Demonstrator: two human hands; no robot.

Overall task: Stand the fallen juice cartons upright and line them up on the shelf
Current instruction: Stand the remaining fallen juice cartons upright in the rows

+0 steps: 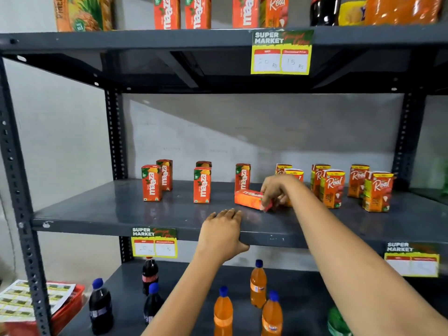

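Observation:
A fallen orange Maaza carton (248, 198) lies on its side on the dark grey middle shelf (121, 209). My right hand (278, 190) grips its right end. My left hand (224, 235) rests palm down on the shelf's front edge, holding nothing. Upright Maaza cartons stand at the left (151, 183), behind it (164, 174), in the middle (202, 185) and just behind the fallen one (242, 177). Several upright Real cartons (333, 189) stand to the right, some partly hidden by my right hand.
Supermarket price tags hang from the shelf edges (154, 242) (281, 52). Cola (100, 306) and orange soda bottles (258, 283) stand on the shelf below. More cartons (167, 12) and bottles fill the top shelf. A red basket (68, 309) with printed sheets sits at lower left.

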